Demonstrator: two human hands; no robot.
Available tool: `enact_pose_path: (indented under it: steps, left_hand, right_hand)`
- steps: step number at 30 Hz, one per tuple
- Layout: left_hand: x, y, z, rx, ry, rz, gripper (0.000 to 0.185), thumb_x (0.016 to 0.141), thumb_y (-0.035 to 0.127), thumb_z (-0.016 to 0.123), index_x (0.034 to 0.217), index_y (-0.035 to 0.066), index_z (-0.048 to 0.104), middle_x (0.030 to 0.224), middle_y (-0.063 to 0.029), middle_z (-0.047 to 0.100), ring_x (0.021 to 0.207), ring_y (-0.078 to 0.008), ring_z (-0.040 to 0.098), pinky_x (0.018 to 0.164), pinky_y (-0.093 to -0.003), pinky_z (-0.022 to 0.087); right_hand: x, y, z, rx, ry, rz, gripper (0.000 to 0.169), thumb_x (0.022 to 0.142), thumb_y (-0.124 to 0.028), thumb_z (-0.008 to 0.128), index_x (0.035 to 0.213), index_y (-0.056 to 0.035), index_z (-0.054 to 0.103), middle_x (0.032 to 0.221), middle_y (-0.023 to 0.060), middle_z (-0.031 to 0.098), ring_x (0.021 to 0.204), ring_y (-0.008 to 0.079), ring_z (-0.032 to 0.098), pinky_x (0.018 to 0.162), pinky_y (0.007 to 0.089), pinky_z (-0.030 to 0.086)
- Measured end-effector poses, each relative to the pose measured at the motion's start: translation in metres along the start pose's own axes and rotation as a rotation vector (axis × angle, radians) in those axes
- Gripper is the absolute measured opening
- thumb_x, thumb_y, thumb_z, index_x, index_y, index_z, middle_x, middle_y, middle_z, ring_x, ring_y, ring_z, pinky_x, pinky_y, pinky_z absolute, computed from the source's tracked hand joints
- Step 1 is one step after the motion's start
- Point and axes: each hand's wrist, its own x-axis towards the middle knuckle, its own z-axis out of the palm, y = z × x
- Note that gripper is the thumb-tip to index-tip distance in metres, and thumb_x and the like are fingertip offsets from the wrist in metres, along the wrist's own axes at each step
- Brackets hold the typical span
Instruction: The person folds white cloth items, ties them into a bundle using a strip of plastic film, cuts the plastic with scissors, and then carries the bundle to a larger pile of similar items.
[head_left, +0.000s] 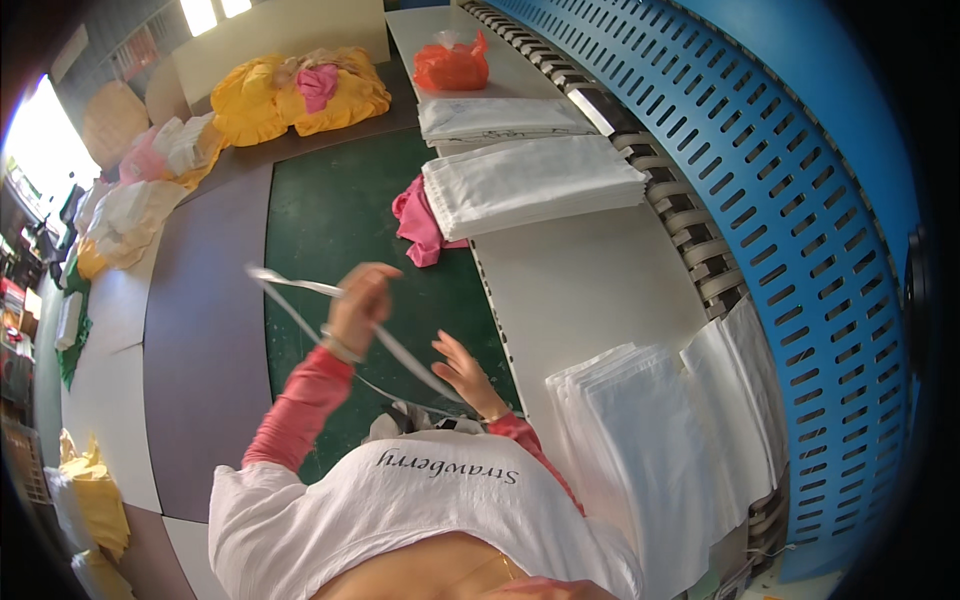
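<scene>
A narrow white fabric strip (409, 360) runs through my left hand (363, 306), whose fingers are bent around it. Part of the strip loops out to the left over the table, and another length slants down towards my body. My left hand is slightly blurred. My right hand (471, 379) is over the green tabletop (330, 210), palm turned inward and fingers apart. The strip passes close by its wrist; I cannot tell whether they touch. A crumpled pink cloth (417, 223) lies ahead, partly under a stack of folded white fabric (532, 184).
Folded white cloths (637, 442) hang over the grey ledge (592, 277) at my right. Behind it stands a blue slotted machine guard (780, 225) with a row of rollers. A red plastic bag (451, 64) sits at the far end. Yellow fabric bundles (300, 94) lie at the far left.
</scene>
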Motion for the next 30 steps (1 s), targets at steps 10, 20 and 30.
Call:
enact_pose_path:
  steps: [10, 20, 30]
  left_hand:
    - [0.15, -0.053, -0.053, -0.825, 0.133, -0.133, 0.021, 0.091, 0.019, 0.047, 0.108, 0.013, 0.055, 0.06, 0.0045, 0.046, 0.052, -0.0078, 0.04, 0.051, -0.0223, 0.037]
    - [0.238, -0.247, -0.189, 0.132, 0.134, -0.843, 0.031, 0.089, 0.039, 0.044, 0.092, 0.013, 0.06, 0.065, -0.004, 0.06, 0.056, -0.0141, 0.056, 0.046, -0.0252, 0.041]
    - [0.307, -0.371, -0.146, -0.823, 0.34, -1.656, 0.04, 0.089, 0.038, 0.043, 0.056, 0.015, 0.047, 0.048, 0.0019, 0.047, 0.038, -0.0119, 0.041, 0.035, -0.0266, 0.033]
  right_hand:
    - [0.053, -0.069, -0.08, 0.715, 0.006, 0.19, 0.022, 0.091, -0.024, 0.049, 0.087, -0.0029, 0.055, 0.057, -0.0055, 0.035, 0.048, 0.0037, 0.028, 0.046, 0.0198, 0.025]
    - [0.073, -0.054, -0.198, 1.104, 1.186, -0.415, 0.016, 0.094, -0.022, 0.043, 0.095, -0.0099, 0.053, 0.05, -0.0057, 0.025, 0.043, 0.0047, 0.025, 0.049, 0.0212, 0.031]
    - [0.07, -0.122, -0.239, 0.687, 1.679, -0.707, 0.016, 0.091, -0.021, 0.045, 0.094, -0.0065, 0.051, 0.063, -0.0028, 0.045, 0.068, 0.0113, 0.047, 0.084, 0.0302, 0.04]
